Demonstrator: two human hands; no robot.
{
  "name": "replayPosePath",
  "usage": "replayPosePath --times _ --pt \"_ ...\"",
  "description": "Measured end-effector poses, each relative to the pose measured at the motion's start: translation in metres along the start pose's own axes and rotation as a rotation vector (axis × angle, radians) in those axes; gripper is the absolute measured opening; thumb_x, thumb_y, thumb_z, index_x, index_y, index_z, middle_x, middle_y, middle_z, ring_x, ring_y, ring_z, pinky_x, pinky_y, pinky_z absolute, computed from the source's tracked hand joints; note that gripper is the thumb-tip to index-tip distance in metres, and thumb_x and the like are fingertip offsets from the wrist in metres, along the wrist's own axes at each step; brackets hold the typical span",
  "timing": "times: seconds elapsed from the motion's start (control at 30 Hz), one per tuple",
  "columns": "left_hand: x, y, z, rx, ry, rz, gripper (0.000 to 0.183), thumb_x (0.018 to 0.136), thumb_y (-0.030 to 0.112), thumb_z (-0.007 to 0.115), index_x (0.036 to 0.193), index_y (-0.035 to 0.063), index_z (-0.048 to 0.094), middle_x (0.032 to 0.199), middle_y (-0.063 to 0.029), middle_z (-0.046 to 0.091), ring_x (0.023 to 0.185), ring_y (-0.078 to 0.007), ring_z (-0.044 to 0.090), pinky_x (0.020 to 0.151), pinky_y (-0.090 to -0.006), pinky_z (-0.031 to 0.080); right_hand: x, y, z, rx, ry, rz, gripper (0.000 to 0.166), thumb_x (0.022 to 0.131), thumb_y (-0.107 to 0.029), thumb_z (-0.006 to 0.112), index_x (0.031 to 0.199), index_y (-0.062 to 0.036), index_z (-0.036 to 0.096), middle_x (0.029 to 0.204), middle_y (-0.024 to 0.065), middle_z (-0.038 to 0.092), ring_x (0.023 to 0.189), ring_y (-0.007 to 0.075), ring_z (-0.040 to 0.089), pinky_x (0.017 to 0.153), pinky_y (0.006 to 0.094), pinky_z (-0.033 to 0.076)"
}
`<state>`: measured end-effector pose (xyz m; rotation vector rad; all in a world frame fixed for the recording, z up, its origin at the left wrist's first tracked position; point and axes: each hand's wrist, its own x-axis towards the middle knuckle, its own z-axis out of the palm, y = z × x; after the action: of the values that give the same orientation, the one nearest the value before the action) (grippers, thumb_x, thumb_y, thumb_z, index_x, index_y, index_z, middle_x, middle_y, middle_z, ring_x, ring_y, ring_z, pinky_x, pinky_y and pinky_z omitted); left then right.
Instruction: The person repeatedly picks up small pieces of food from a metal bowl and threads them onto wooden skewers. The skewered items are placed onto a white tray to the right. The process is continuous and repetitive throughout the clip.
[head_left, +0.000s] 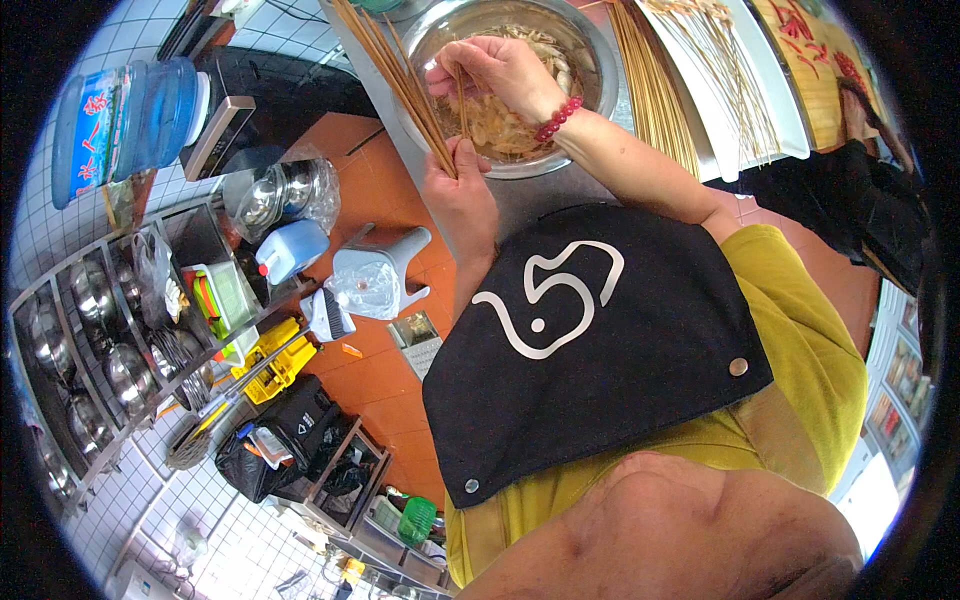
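In my left hand (459, 191) is a bundle of thin wooden skewers (409, 82), fanned up past the left rim of a large stainless steel bowl (604, 97). My right hand (506, 75), with a red bead bracelet at its wrist, is over the bowl. Its thumb and forefinger pinch a thin skewer (462, 101) that runs down towards the left hand; whether it is one skewer or two is unclear. Pale sliced food pieces (499, 135) lie in brownish liquid inside the bowl. My right hand and forearm hide part of the contents.
Right of the bowl lie many bare skewers (652, 90) and a white tray (795, 139) with more sticks. Beyond are chilies (795, 22) on a wooden board (817, 112) and another person's hand (853, 112). A grey stool (375, 262) and steel shelving (112, 337) stand left.
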<state>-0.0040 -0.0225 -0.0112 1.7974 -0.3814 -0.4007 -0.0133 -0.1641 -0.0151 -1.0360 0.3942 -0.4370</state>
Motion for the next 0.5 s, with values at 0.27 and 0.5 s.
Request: replayPosePath --times 0.27,0.5 --pt "0.002 -0.003 0.001 0.026 0.007 0.057 0.014 0.085 0.013 0.053 0.08 -0.0001 0.055 0.057 -0.0002 0.051 0.048 -0.0058 0.041 0.044 -0.021 0.031 -0.002 -0.001 0.002 -0.028 -0.006 0.016 0.027 0.09 -0.024 0.045 0.085 0.0009 0.055 0.089 0.0094 0.061 0.083 0.0137 0.06 0.067 0.0214 0.047" --pt "0.004 0.001 -0.006 -0.138 -0.088 -0.022 0.015 0.086 0.012 0.051 0.094 0.0019 0.056 0.064 -0.0026 0.055 0.047 -0.0041 0.041 0.041 -0.0177 0.03 0.008 0.001 -0.003 -0.093 -0.05 0.066 0.029 0.09 -0.025 0.044 0.089 0.0001 0.057 0.087 0.0077 0.062 0.079 0.0106 0.059 0.063 0.02 0.044"
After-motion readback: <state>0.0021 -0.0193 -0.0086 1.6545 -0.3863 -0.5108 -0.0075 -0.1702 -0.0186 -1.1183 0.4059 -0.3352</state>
